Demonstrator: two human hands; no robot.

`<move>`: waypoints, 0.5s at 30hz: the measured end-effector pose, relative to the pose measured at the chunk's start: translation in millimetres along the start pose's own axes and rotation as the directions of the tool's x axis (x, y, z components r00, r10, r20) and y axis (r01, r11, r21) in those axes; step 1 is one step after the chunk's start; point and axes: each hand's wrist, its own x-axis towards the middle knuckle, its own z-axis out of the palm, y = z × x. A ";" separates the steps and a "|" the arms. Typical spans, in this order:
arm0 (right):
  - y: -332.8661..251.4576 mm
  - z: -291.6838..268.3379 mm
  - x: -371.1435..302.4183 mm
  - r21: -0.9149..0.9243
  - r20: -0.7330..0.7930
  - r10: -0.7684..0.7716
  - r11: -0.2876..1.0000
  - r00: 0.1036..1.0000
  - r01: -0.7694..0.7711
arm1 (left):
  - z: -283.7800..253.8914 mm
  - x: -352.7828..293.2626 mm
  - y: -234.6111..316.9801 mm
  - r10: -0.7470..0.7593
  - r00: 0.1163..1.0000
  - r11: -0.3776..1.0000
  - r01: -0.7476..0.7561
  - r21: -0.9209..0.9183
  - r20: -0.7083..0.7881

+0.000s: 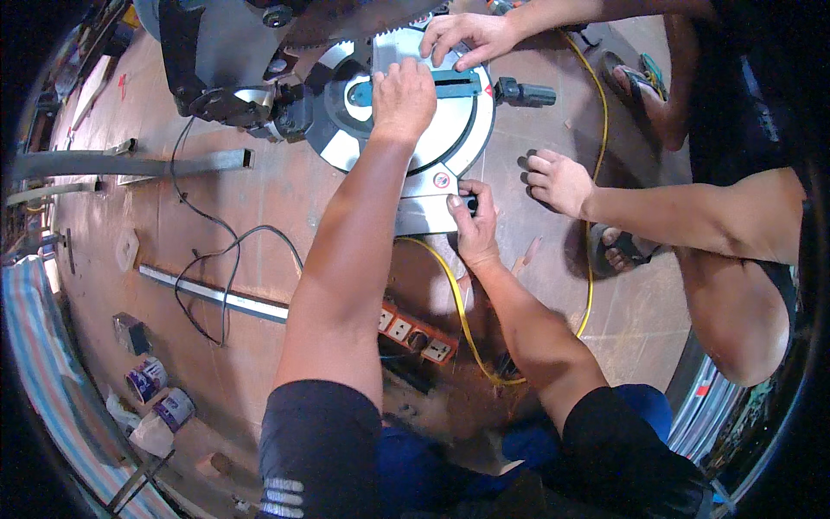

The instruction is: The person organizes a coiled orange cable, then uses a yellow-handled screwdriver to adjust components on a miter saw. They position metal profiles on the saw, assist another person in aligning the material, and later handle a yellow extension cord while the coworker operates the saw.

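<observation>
The saw [445,125] sits at top centre. The left hand [403,99], fingers curled, rests on it; I cannot tell whether it grips. Below, the right hand [475,227] clasps the saw's edge. A co-worker's hand [474,39] touches the saw above.

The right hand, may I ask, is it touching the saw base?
Touching: the head view shows the right hand gripping the saw base by its end.

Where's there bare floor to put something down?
Bare floor shows between the white strip, the cans and the left forearm; another patch lies below the gray tube, left of the black cord. It's crowded at the saw base: the left hand, right hand and a co-worker's hand gather there.
</observation>
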 end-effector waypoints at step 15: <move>4.4 0.7 0.3 0.013 0.022 0.073 0.997 0.997 -0.074 | 6.9 0.4 20.1 -0.178 0.984 0.980 0.180 -0.090 0.030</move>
